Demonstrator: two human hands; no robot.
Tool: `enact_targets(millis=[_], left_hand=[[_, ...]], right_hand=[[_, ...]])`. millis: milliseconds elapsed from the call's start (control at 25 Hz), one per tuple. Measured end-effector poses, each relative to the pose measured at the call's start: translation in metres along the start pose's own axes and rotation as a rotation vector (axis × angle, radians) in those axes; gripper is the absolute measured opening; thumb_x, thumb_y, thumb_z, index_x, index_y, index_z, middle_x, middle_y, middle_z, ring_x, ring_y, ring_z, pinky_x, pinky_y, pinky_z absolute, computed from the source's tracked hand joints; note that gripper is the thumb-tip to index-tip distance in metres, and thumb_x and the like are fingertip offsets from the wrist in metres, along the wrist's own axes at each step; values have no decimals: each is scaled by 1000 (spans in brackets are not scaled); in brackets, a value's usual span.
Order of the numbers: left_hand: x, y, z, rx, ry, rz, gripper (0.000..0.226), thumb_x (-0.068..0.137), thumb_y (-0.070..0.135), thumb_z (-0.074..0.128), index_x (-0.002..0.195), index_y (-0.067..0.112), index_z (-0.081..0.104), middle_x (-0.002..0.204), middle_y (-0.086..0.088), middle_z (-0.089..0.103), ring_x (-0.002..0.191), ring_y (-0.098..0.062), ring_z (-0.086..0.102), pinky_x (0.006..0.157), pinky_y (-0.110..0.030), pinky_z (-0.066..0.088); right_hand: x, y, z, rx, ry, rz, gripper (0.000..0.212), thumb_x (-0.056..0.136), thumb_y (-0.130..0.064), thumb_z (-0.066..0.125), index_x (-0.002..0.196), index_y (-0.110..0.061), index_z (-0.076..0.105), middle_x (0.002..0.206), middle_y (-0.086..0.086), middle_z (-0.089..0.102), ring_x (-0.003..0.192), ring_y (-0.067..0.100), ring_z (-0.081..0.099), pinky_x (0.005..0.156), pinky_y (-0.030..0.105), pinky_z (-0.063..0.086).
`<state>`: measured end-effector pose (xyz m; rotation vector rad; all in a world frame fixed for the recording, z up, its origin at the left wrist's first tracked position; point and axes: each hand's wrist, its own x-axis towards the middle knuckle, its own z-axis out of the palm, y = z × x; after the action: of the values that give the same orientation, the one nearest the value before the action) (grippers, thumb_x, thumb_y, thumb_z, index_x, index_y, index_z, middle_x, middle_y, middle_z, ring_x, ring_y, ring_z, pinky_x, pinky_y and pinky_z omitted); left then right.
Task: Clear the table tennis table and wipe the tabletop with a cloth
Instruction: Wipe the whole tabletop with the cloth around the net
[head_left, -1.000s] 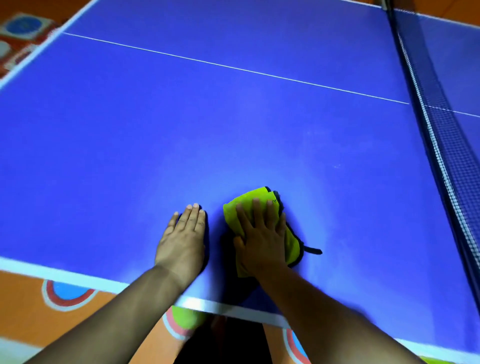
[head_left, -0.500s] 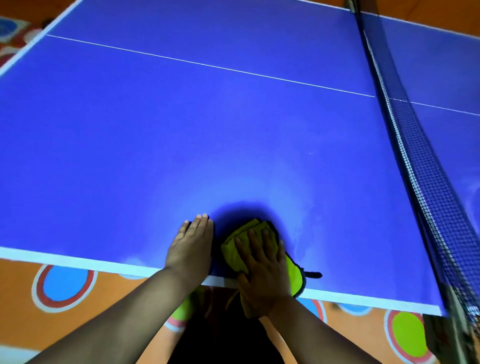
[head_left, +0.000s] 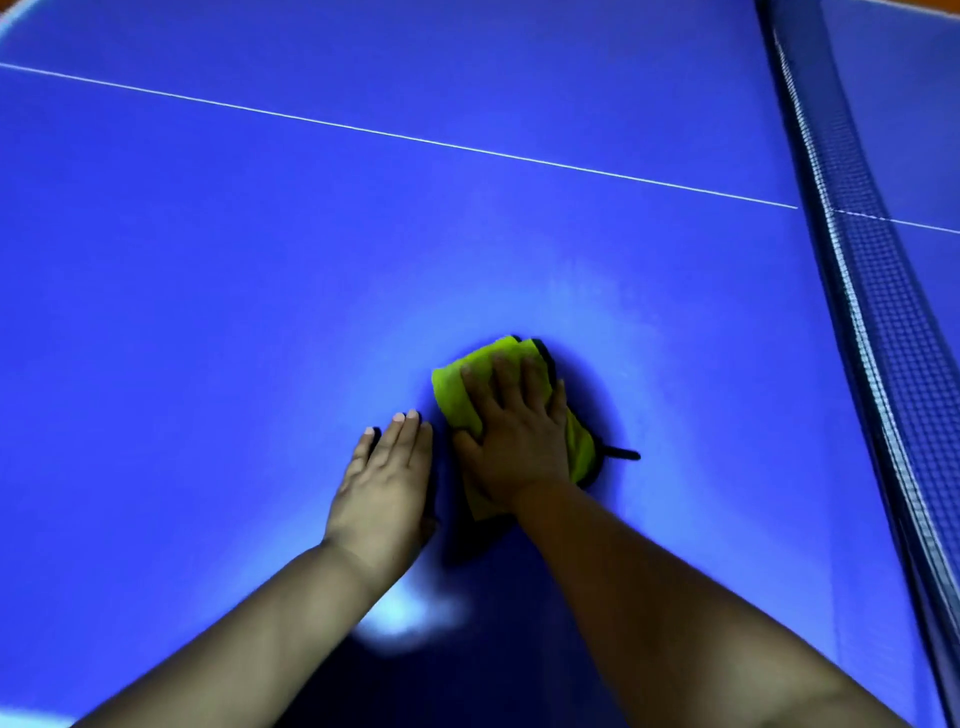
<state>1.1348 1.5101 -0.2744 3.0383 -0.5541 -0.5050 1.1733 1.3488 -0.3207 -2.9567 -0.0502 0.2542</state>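
Note:
A folded yellow-green cloth (head_left: 454, 389) with a dark edge and a short black loop lies on the blue tabletop (head_left: 260, 270). My right hand (head_left: 514, 431) presses flat on the cloth, fingers straight and spread over it. My left hand (head_left: 387, 483) rests flat on the bare tabletop just to the left of the cloth, fingers together and straight. Both forearms reach in from the bottom of the view.
The dark net (head_left: 852, 249) runs along the right side from top to bottom. A thin white centre line (head_left: 395, 136) crosses the table far ahead of my hands. A bright light reflection (head_left: 410, 613) shows on the surface between my arms.
Both hands and the cloth have moved forward from the near edge onto the inner table surface. The near edge and the floor are out of view now.

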Motion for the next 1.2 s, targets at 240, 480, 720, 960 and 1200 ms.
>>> enact_targets(millis=[240,480,720,960,1200], left_hand=[[127,25,-41,-54,6,-90,102,79,47,62,149,10,-3,157,-8,-8,145,-19,-7,115,-38,-7],[198,41,-53,111,-113,-132,88,86,38,55,147,2,3,155,-21,1,145,-29,3,118,-40,0],[216,55,-62,237,-236,-141,68,95,21,38,145,-7,2,152,-29,0,143,-36,5,117,-44,0],[215,56,-57,231,-174,-192,65,95,26,31,146,-4,5,154,-25,3,144,-33,9,116,-42,0],[212,57,-61,271,-282,-188,94,82,38,60,146,-3,4,155,-22,5,144,-30,9,117,-40,4]], right_hand=[[145,54,-22,-24,39,-57,72,84,-61,43,149,-45,15,162,-4,2,147,30,-4,115,57,-2],[273,89,-37,-83,179,-80,71,79,-59,47,146,-40,33,158,0,23,145,33,16,112,60,13],[354,122,-59,-34,85,-142,65,88,-64,40,148,-48,20,161,-7,11,148,24,4,116,54,2],[359,152,-70,11,73,-69,61,93,-51,39,149,-45,17,162,-6,7,149,25,0,117,53,1],[272,157,-50,-54,197,28,65,82,-51,34,146,-38,35,156,9,29,143,40,20,110,61,15]])
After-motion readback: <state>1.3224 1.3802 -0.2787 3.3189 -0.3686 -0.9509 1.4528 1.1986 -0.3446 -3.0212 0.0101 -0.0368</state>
